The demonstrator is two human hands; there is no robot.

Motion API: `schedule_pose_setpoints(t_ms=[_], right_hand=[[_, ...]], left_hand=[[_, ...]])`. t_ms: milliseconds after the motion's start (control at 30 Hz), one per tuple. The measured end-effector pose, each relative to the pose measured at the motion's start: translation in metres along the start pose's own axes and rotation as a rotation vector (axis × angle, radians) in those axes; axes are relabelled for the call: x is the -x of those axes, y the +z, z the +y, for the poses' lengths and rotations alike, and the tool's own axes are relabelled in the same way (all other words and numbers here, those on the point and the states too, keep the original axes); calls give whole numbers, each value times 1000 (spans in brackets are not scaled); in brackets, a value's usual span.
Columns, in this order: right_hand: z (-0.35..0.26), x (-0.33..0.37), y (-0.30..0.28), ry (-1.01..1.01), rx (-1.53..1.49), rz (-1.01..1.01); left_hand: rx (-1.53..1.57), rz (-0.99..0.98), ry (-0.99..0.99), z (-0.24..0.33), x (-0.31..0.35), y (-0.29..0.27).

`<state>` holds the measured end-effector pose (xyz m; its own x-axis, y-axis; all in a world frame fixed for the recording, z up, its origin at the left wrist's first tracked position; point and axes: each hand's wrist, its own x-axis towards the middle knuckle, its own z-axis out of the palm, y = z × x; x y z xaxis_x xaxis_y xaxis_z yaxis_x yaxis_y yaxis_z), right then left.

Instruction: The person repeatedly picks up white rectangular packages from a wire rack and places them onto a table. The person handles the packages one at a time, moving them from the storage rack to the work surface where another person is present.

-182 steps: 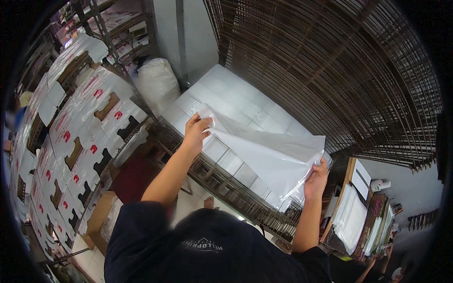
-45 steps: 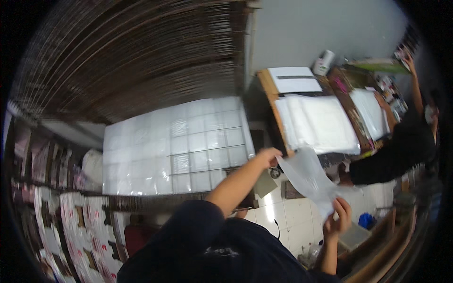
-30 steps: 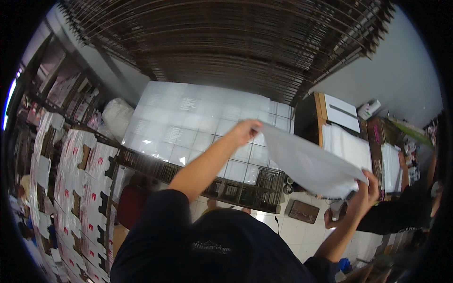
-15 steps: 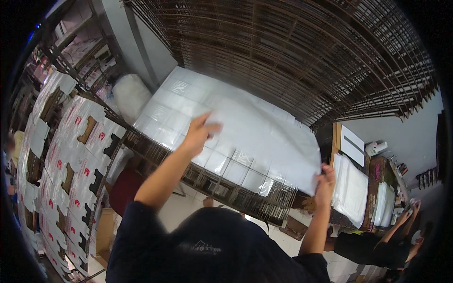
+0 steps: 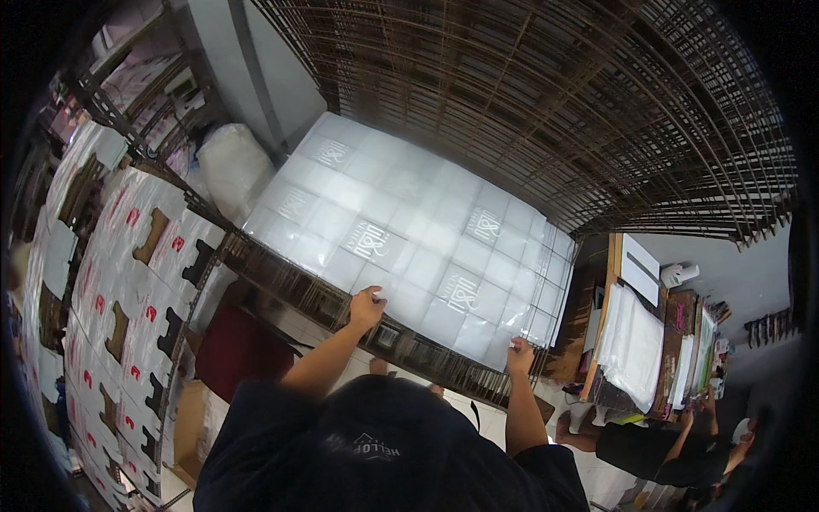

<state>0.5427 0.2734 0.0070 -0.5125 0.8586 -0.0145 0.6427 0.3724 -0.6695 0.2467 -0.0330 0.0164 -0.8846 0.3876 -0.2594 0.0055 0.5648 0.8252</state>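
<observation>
Translucent printed plastic sheets [image 5: 409, 205] lie flat on a wire drying rack [image 5: 559, 286] in front of me, with the grid lines showing through them. At the front edge, near its middle, my left hand [image 5: 367, 309] is closed with thumb and fingers pinched on the border of a plastic sheet. My right hand [image 5: 519, 354] is pinched at the near right corner of the same layer. Both forearms reach up from below, and the hands are level with the rack's edge.
Many raised wire racks [image 5: 529, 111] tilt over the far side. To the right are a stack of clear plastic sheets [image 5: 630, 341] and a co-worker's dark sleeve [image 5: 631, 448]. At left stand wrapped white packs [image 5: 128, 282], a red chair [image 5: 243, 354] and a stuffed plastic sack [image 5: 232, 171].
Both hands have come down toward me to the near edge, the right one also leftward. The plastic sheet that was billowing over the rack now lies flat, its prints and the grid clearly visible.
</observation>
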Motion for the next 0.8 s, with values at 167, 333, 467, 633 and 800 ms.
schedule_pose_setpoints(t_ms=[167, 333, 467, 633, 800], right_hand=[[-9, -2, 1, -37, 9, 33], [-26, -7, 0, 8, 69, 15], [-16, -13, 5, -14, 100, 58], [-20, -14, 9, -30, 82, 53], [-17, -12, 11, -15, 122, 43]], left_hand=[[-47, 69, 119, -7, -5, -3], [-72, 54, 123, -8, -13, -8], [-20, 30, 52, -2, -15, -9], [-85, 37, 43, -3, -15, -13], [-144, 48, 74, 0, -14, -16]])
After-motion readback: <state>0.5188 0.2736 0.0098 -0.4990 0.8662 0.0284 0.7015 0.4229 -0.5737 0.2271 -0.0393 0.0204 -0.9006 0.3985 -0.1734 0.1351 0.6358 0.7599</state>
